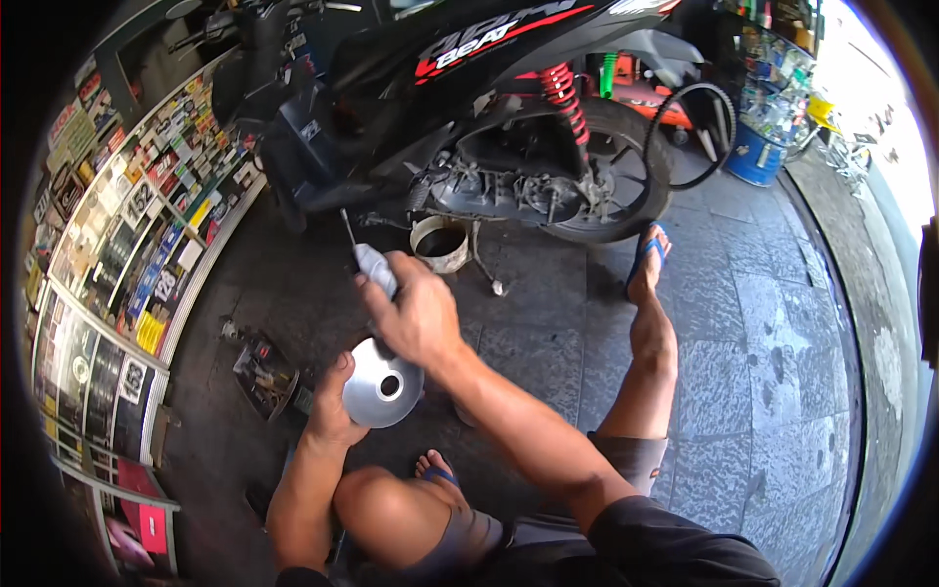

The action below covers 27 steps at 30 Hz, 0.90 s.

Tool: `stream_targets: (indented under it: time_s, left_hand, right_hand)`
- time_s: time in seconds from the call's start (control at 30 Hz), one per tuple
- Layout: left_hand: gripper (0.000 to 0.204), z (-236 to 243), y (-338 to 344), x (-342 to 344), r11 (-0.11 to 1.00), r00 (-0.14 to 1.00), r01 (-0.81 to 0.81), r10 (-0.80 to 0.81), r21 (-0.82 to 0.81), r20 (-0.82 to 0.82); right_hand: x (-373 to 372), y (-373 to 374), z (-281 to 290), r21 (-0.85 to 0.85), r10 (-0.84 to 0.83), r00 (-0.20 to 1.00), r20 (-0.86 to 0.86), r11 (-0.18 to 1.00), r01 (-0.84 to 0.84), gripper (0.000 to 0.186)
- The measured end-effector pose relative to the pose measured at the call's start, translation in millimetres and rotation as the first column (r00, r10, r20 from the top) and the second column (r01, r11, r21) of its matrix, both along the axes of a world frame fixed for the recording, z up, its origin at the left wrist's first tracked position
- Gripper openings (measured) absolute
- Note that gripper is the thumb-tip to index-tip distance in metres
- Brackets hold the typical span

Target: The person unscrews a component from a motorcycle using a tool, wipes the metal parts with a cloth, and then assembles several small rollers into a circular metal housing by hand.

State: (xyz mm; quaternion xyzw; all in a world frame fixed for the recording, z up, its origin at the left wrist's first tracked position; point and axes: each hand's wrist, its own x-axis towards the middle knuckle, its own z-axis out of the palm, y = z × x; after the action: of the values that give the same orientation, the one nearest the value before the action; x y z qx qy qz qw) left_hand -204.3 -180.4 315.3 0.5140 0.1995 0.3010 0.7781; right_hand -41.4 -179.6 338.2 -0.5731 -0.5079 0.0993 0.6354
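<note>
A round silver pulley disc (362,396) with a hole at its centre is held low in front of me. My left hand (335,406) grips its left edge, thumb on the face and the other fingers mostly hidden beneath. My right hand (423,311) is closed round the pale grey handle of a screwdriver (375,266), whose thin shaft points up and away toward the scooter. That hand sits just above the disc and covers part of its upper rim. Whether it touches the disc, I cannot tell.
A black scooter (469,108) stands ahead with its drive case opened. Below it is a round pan (440,256) with dark contents. At left, a toolbox (262,377) lies near a sticker-covered glass cabinet (147,254). A drive belt (729,117) loops by the rear wheel. Far right stands a blue drum (755,155).
</note>
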Motion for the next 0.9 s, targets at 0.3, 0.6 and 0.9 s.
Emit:
stream_targets:
  time_s: [0.3,0.6,0.9]
  left_hand:
    - [0.053,-74,34,17,0.951,0.997,-0.032,0.009,-0.309,-0.076]
    - [0.060,-212,19,100,0.216,0.644,0.480,0.571,0.850,-0.509]
    - [0.065,-249,7,89,0.240,0.564,0.564,0.587,0.790,-0.581]
  right_hand:
    - [138,-69,-160,-0.377,-0.200,0.784,-0.588,0.925,-0.047,0.043]
    - [173,-111,-184,-0.391,-0.278,0.636,-0.720,0.919,-0.042,0.038]
    - [155,-91,-202,-0.400,-0.259,0.603,-0.754,0.910,-0.108,0.046]
